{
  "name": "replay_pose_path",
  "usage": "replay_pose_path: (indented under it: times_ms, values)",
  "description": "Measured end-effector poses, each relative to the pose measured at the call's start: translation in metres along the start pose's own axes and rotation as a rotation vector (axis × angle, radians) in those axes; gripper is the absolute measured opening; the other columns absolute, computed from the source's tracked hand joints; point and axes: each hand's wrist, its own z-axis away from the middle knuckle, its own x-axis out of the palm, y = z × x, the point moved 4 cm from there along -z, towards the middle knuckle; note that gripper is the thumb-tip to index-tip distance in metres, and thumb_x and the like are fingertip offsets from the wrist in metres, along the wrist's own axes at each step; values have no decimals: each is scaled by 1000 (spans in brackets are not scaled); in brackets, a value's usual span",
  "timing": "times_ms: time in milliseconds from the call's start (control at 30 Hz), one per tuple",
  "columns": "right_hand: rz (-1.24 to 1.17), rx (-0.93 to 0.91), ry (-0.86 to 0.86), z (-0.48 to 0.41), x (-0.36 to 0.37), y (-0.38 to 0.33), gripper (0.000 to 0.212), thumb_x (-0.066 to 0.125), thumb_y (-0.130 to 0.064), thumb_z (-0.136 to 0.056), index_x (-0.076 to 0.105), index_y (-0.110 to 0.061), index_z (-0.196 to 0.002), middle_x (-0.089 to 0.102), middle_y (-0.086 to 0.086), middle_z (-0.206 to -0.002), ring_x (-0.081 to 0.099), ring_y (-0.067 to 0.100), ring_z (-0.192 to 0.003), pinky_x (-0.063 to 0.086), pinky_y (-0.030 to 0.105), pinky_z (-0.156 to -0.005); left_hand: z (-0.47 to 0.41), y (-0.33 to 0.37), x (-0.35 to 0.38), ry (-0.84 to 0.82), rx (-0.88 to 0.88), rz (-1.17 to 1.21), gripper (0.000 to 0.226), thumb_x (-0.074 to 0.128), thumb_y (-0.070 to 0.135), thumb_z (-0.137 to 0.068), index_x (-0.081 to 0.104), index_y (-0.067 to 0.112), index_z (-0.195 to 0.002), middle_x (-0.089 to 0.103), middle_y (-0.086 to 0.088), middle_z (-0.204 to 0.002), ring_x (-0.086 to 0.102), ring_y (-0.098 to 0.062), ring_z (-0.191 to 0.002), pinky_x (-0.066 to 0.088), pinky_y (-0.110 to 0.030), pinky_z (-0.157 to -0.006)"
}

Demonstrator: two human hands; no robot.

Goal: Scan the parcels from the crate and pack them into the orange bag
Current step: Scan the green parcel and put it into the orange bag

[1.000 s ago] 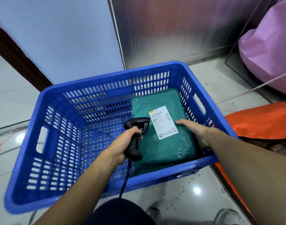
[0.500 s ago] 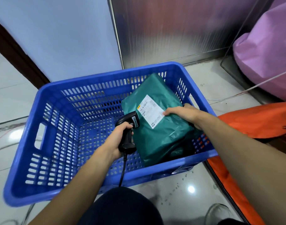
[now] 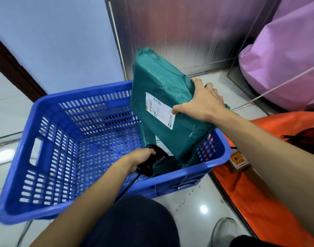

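My right hand [image 3: 203, 102] grips the right edge of a green parcel [image 3: 159, 82] with a white label, tilted up above the blue crate [image 3: 51, 139]. A second green parcel [image 3: 170, 157] with its own label lies in the crate's right end, partly hidden under the raised one. My left hand [image 3: 140, 156] holds a black corded scanner [image 3: 152, 161] low inside the crate, beside that second parcel. The orange bag [image 3: 259, 202] lies on the floor to the right of the crate.
A pink bag [image 3: 284, 54] stands at the back right against a metal wall panel. A white cord [image 3: 277, 88] runs across the floor behind the orange bag. A small box with an orange label [image 3: 239, 158] sits in the bag's opening. My shoe [image 3: 223, 230] is at bottom right.
My right hand has lifted the green parcel from flat in the crate up above its rim, uncovering a second parcel below. The scanner hand has stayed low in the crate.
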Motion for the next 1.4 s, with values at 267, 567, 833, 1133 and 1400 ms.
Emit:
replay_pose_path:
  times_ms: [267,567,833,1133,1400]
  values:
    - [-320,64,24,4,-31,13,123,79,-68,-42,31,-41,-152,47,2,-139,49,26,-128,43,47,-110,8,2,-2,8,48,-404,26,45,7,-103,57,7,-80,50,-8,-65,43,-18,-48,37,-25,-51]
    - [-1009,182,-129,24,-46,21,87,93,-33,-55,61,-13,-133,77,12,-112,78,29,-92,63,52,-82,70,95,-23,-59,324,828,61,35,62,-105,73,17,-124,77,-9,-118,76,-28,-103,59,-41,-85]
    - [-1379,189,-217,98,-80,30,34,61,-26,-95,72,-10,-124,75,13,-120,74,27,-96,60,39,-89,189,151,-33,-140,562,598,46,52,56,-99,75,21,-115,80,-8,-109,78,-24,-95,60,-37,-86]
    - [-1492,214,-146,214,-92,60,35,67,-32,-93,72,-12,-122,78,13,-111,78,27,-88,64,39,-78,266,115,-5,-258,629,396,44,69,43,-95,71,13,-127,77,-11,-119,73,-30,-112,56,-46,-102]
    - [-1530,333,-76,299,-77,106,38,72,-34,-83,76,-10,-112,78,17,-104,78,28,-77,65,36,-68,301,57,36,-276,728,184,71,80,50,-83,49,28,-144,75,0,-126,75,-20,-108,59,-38,-94]
